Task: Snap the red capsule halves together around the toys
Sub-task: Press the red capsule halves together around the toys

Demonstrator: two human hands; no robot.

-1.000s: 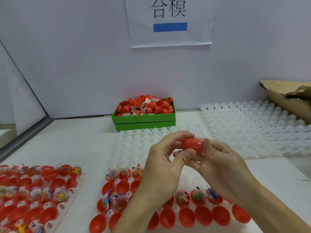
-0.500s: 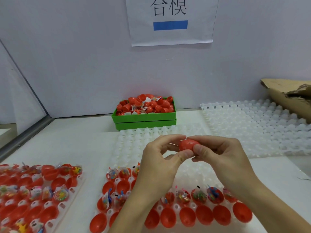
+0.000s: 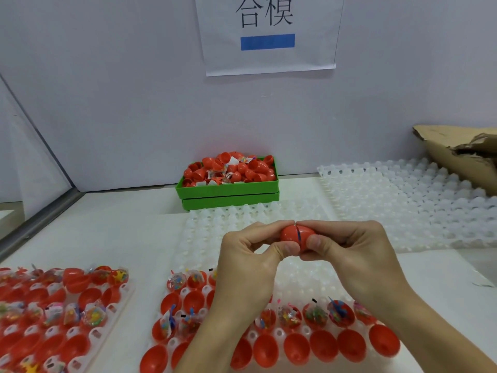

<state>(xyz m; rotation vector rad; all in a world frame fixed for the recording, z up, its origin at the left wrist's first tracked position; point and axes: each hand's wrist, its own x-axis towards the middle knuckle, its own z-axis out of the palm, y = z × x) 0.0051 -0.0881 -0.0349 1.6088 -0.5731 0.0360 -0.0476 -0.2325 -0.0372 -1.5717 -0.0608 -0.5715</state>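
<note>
Red capsule (image 3: 297, 236) pinched in the grip of left hand (image 3: 250, 265) and right hand (image 3: 352, 262).

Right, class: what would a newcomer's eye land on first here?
A glossy red plastic capsule, pinched mid-frame between the left hand and the right hand, a dark seam showing. Behind, a green plastic box heaped with red halves; nearest the camera, a white tray of toy-filled halves.

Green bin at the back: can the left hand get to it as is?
Probably not right now. The path over the white tray to the green bin looks open, but the left hand and right hand both pinch the red capsule.
</note>
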